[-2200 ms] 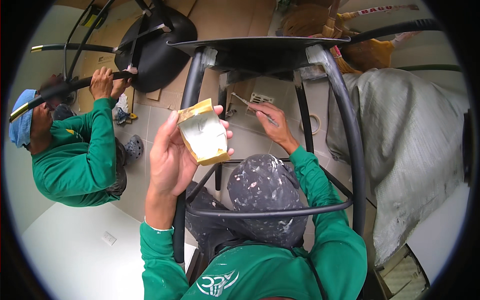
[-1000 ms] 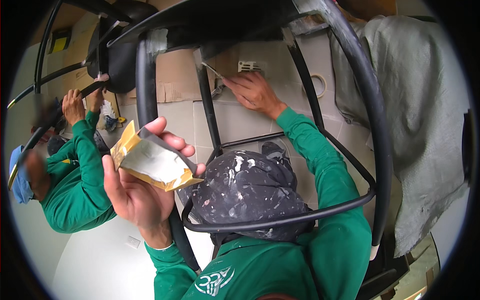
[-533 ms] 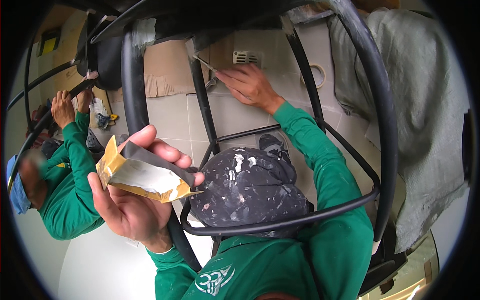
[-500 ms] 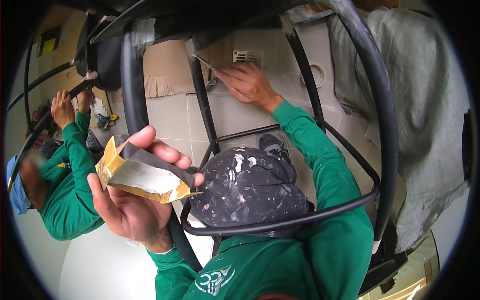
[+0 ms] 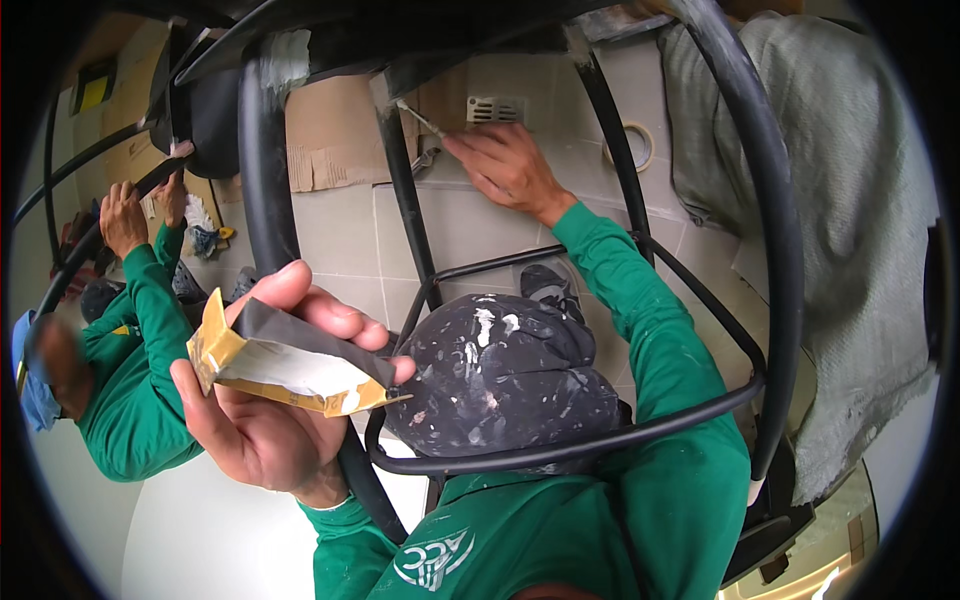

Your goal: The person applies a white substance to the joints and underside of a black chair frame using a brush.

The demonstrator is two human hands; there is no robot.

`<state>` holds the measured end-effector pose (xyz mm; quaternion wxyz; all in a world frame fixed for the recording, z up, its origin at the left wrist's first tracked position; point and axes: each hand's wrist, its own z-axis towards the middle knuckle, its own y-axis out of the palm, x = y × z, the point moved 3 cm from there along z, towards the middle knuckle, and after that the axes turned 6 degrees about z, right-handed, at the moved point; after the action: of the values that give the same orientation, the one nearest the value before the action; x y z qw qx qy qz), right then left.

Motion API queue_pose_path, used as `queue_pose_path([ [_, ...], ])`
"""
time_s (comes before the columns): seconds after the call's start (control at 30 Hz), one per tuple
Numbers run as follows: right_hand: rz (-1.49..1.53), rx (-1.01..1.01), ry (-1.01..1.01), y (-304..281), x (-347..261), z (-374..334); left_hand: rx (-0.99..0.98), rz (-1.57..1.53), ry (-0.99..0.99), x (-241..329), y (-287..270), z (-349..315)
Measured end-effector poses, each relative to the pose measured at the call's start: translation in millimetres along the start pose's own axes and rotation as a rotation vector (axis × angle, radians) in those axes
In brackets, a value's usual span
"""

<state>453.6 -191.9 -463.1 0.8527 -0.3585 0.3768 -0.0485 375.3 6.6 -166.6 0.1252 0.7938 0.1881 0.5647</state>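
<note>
Your left grip, half-curled, cradles a folded yellow-and-black tray, hollow facing up, probably to keep its white paste from spilling. Your right grip pinches a thin tool, apparently angled so its tip meets or nears the pale patch on a black furniture leg.

Your right hand hides one end of the thin tool; you can't tell whether its tip touches the black leg. The folded yellow-and-black sheet covers part of your left hand. Above your hands, the top edge cuts off the black seat.
</note>
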Motion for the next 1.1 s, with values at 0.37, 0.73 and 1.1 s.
queue_pose_path([
  [0.37,0.011,0.083,0.073,0.4,-14.8,10.1,0.009,0.023,-0.002,-0.3,0.0,-0.7],
  [0.73,-0.023,0.162,0.078,7.8,-40.3,26.9,0.005,0.021,0.018,0.3,1.4,-0.8],
  [1.1,-0.042,0.123,0.058,10.4,-32.4,17.3,0.059,-0.108,0.062,-1.6,8.4,-3.4],
])
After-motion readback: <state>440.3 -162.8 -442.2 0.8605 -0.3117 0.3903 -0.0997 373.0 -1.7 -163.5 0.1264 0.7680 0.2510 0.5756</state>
